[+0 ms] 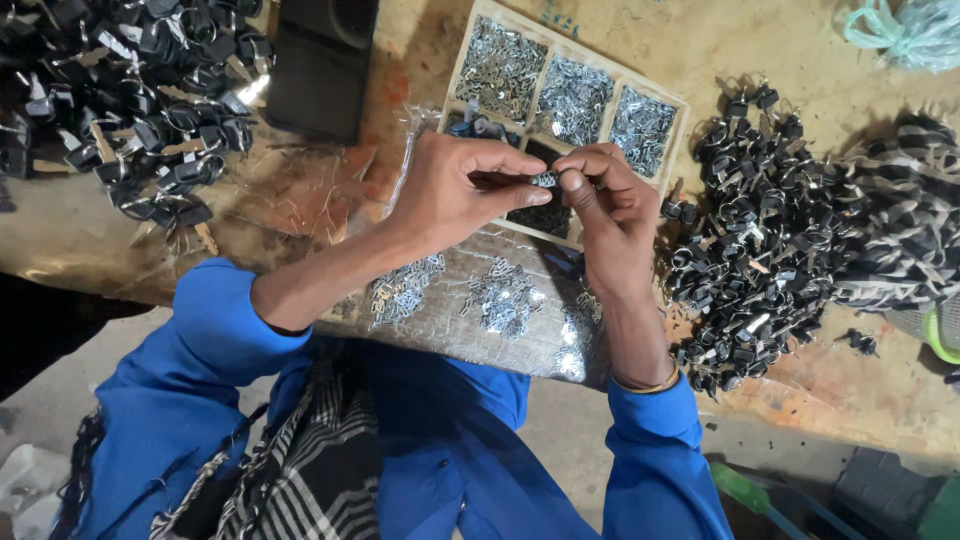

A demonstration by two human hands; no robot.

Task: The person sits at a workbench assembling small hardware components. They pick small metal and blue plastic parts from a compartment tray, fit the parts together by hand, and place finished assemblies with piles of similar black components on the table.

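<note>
My left hand (pixel 455 190) and my right hand (pixel 605 200) meet above a wooden divided tray (pixel 462 62). Between their fingertips they pinch a small black part with a bit of metal (pixel 543 180). The tray's upper compartments hold several small shiny metal pieces (pixel 572 95); its lower compartments hold dark parts, mostly hidden behind my hands. Loose shiny metal pieces (pixel 505 300) lie on a clear plastic sheet at the near bench edge.
A heap of black parts with metal rings (pixel 760 230) lies right of the tray, another heap (pixel 130 90) at far left. A dark box (pixel 320 60) stands behind. A striped bundle (pixel 910 220) and a green plastic bag (pixel 905 30) sit at right.
</note>
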